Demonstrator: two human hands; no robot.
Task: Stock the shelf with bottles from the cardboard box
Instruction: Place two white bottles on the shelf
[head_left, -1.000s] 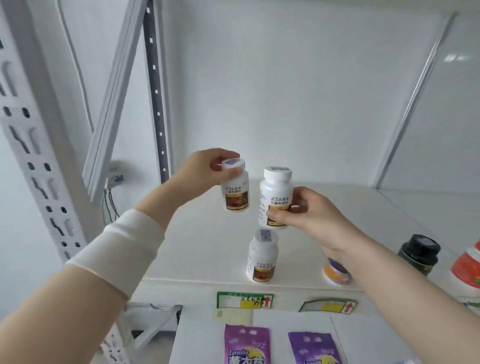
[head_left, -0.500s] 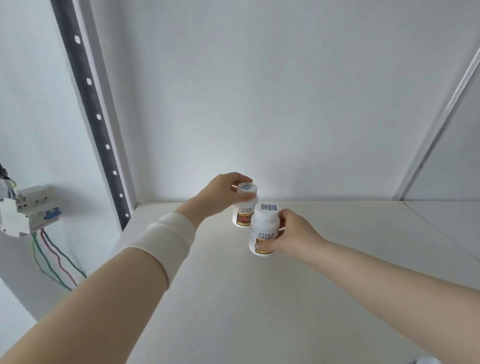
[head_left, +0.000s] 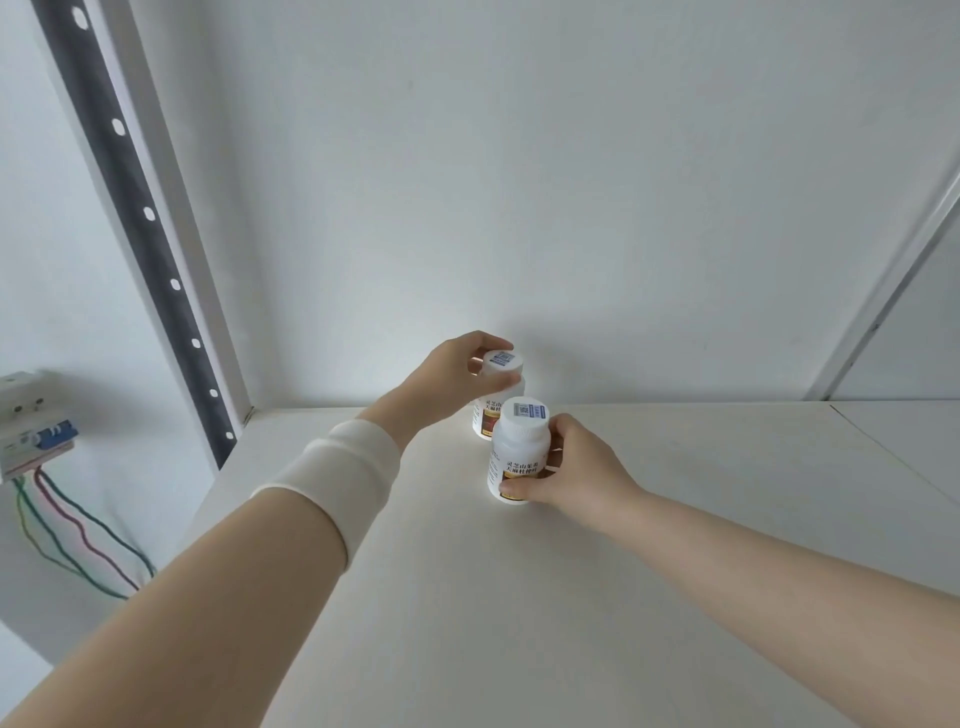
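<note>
Two white pill bottles with brown-and-gold labels stand upright on the white shelf board (head_left: 623, 597), one behind the other. My left hand (head_left: 452, 376) grips the rear bottle (head_left: 500, 387) by its cap, close to the back wall. My right hand (head_left: 576, 467) holds the front bottle (head_left: 519, 449) round its lower body, thumb across the label. The two bottles stand close together, the front one overlapping the rear one in view. The cardboard box is out of view.
A white back wall (head_left: 571, 208) closes the shelf. A perforated upright post (head_left: 140, 218) runs along the left. A circuit breaker with coloured wires (head_left: 36, 426) hangs on the wall at far left. A seam (head_left: 893, 452) splits the board at the right.
Both hands have carried the bottles from the front edge deep onto the shelf. The view has moved in, so the lower shelf's items are out of sight. Since half a second ago the hands barely moved.
</note>
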